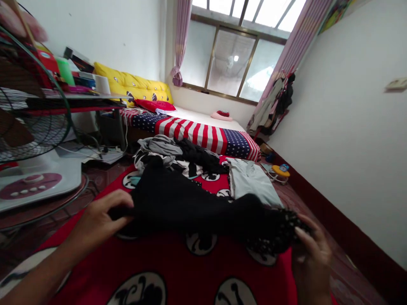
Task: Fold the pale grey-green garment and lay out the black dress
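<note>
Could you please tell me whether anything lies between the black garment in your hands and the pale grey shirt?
Nothing visible: the black garment, held by the left hand and right hand, meets the near end of the pale grey shirt in this view.

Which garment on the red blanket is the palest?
The pale grey-green shirt at the right; the others, a black garment, a grey one and a black-and-white one, are darker.

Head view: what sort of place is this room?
Most likely a small bedroom in a home: a low bed with stars-and-stripes bedding, a red patterned blanket with clothes on it, and garments hanging on the wall by the window.
</note>
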`<state>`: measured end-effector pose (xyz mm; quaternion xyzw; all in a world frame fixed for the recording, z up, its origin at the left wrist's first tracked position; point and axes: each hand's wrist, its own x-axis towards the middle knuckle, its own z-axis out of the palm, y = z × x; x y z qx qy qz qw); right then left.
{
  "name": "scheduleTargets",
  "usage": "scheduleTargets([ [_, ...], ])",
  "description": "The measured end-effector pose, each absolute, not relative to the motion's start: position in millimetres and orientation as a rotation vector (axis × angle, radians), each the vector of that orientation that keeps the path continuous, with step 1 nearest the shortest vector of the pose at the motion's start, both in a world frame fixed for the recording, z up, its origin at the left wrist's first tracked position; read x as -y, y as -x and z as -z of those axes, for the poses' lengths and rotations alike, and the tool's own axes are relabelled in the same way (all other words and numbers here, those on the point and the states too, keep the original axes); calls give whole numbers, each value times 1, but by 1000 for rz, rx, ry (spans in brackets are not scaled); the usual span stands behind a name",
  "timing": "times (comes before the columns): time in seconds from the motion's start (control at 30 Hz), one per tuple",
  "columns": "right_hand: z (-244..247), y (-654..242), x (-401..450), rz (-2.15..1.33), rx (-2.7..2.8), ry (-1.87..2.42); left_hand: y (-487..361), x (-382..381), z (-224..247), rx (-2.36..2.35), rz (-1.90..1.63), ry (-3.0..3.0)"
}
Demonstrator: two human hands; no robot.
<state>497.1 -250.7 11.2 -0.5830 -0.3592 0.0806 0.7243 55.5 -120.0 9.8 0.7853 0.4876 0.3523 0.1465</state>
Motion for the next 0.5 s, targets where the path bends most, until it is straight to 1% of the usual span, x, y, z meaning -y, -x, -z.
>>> scheduleTargets([
  [0.1,37,-528,286,-400,924,1598,-41,144,23,-1296,-516,-2222],
  [0.13,47,-537,296,-478,1017,1779,-37,151,26,-1264,-408,-2204],
  [0.2,53,-550,308,-445,1115,2109,-34,158,24,-1220,-308,-2173],
  [0.27,47,-549,308,-195,1138,2257,-37,155,15,-1231,-391,-2166],
  [0.33,36,-531,294,28,1197,2159,-48,144,8,-1252,-592,-2188],
  [0.37,31,-516,285,76,1249,2054,-56,136,6,-1257,-702,-2206],
  [0.43,27,-479,263,11,1368,1861,-75,119,8,-1250,-842,-2247],
  [0.5,31,-440,244,-212,1506,1753,-94,103,17,-1218,-847,-2294],
])
